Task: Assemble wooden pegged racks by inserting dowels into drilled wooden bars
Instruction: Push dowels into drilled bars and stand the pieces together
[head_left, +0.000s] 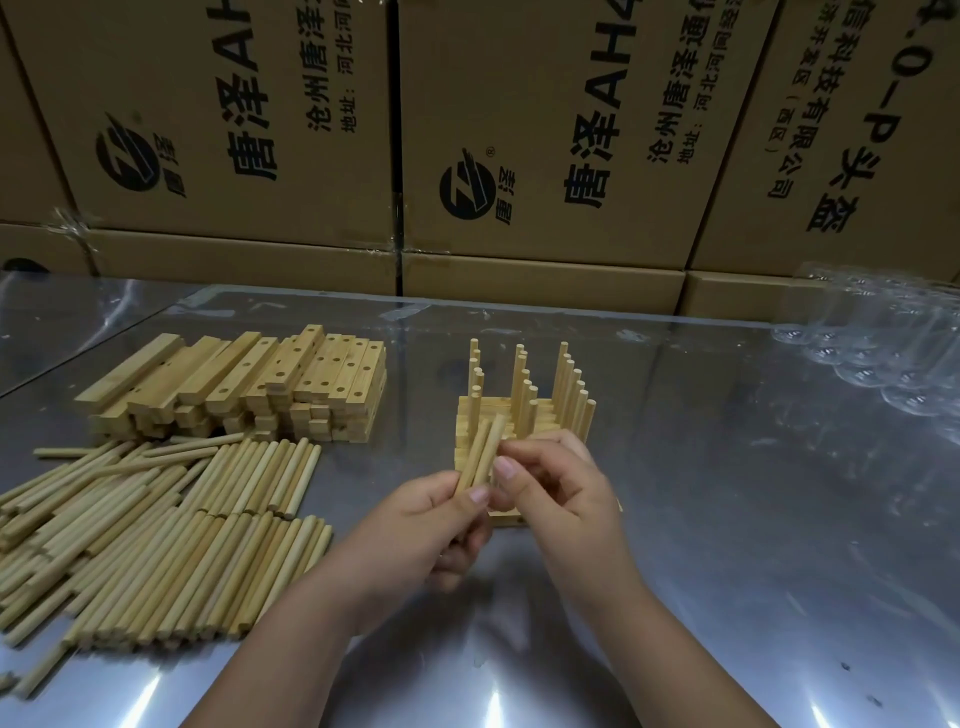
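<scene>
Head view. A wall of printed cardboard boxes (234, 130) fills the background, stacked in two tiers behind the work surface. The table (727, 519) is glossy and reflective, with a clear film lying over it. At its far right lies a heap of transparent plastic packaging (883, 343).

On the left of the table, a broad pile of loose dowels (156, 530) lies in rough parallel rows, with a few strays crossing its far edge. Just behind the pile stands a stack of drilled bars (249, 384), several layers high, with the holes visible on the top faces.

Right of centre, the assembled racks (530, 400) sit side by side, their pegs upright in three rows.

In front of the racks, both hands meet over the table. The left hand (415, 530) has its fingers curled round the lower ends of a few held dowels (480, 452), thumb pressed against them; the dowels tilt up and away toward the racks. The right hand (556, 493) pinches one of these dowels between thumb and curled fingers. A wooden bar edge (506, 518) shows on the table beneath the hands, mostly hidden.
</scene>
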